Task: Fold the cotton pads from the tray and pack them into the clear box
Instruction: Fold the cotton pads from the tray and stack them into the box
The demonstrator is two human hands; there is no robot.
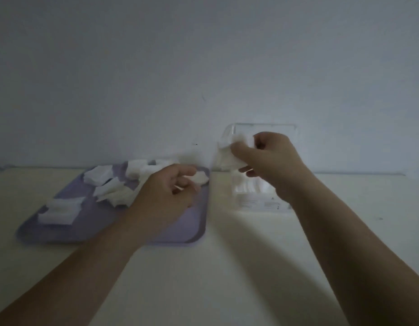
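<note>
R hand pinches a white cotton pad over the clear box. L hand, fingers curled, is over loose pads on the purple tray; too blurred to tell if it grips one. Pads should be soft, v. light, so pinch an edge.

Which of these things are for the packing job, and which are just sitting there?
For the job: flat purple tray, white cotton pads on it, clear plastic box, white pad pinched in the right hand, left hand over the tray.
Just there: cream table, pale grey wall.
</note>
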